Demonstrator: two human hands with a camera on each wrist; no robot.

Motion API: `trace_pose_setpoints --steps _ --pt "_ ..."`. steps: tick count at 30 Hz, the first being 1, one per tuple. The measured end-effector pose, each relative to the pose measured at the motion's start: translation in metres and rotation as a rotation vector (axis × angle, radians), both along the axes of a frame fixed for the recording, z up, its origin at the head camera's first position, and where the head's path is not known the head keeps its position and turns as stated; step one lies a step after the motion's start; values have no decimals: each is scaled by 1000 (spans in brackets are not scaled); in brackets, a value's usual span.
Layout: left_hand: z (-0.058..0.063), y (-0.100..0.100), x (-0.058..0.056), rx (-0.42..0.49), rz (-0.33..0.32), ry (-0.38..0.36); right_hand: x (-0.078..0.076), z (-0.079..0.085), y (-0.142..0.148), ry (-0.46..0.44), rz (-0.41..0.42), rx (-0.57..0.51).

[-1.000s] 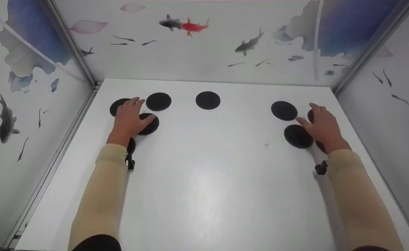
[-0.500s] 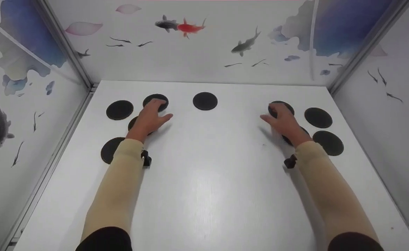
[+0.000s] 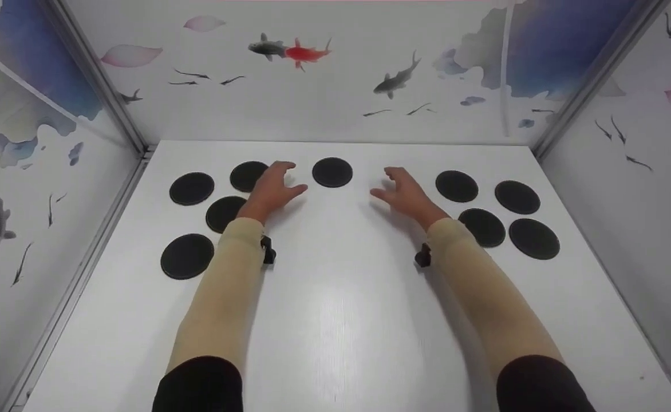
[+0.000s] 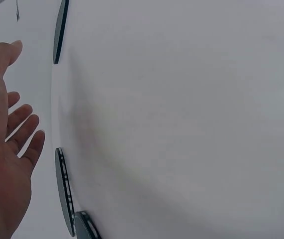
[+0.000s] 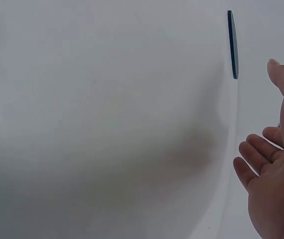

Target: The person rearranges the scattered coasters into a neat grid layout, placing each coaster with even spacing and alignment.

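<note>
Above the white tabletop, my left hand (image 3: 274,187) holds nothing, its thumb spread from loosely bent fingers. In the head view it overlaps the edge of a flat black disc (image 3: 247,176). Facing it, my right hand (image 3: 409,195) is likewise bare, thumb apart from the fingers. Between the two hands, slightly farther back, lies the central black disc (image 3: 332,172). The left wrist view has the left hand (image 4: 5,144) raised off the surface near a thin disc seen edge-on (image 4: 60,32). In the right wrist view, the right hand (image 5: 271,159) is also raised, close to one disc (image 5: 233,45).
Several more black discs lie flat: a left group with a near disc (image 3: 187,256), and a right group including an outer disc (image 3: 534,238). White panels painted with fish enclose the table (image 3: 335,320) at the back (image 3: 324,114) and both sides.
Both hands have swept inward from over the outer disc groups toward the middle, uncovering the discs beneath them. The discs keep their places on the table; the head view has shifted slightly.
</note>
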State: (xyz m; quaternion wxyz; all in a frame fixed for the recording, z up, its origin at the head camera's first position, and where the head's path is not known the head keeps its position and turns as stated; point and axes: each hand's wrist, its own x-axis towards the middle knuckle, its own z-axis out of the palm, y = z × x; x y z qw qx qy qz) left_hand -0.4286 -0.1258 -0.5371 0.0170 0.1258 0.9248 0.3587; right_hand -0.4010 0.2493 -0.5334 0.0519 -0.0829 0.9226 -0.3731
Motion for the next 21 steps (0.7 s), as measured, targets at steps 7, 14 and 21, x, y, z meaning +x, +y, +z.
trace_pose_setpoints --steps 7,14,21 --pt "-7 19 -11 11 8 -40 -16 -7 -34 -26 -28 -30" --pt "-8 36 -20 -30 3 -73 -26 -10 -61 -33 -27 26" --pt "-5 46 -27 -123 -42 -85 -30 -9 -77 -38 -1 66"
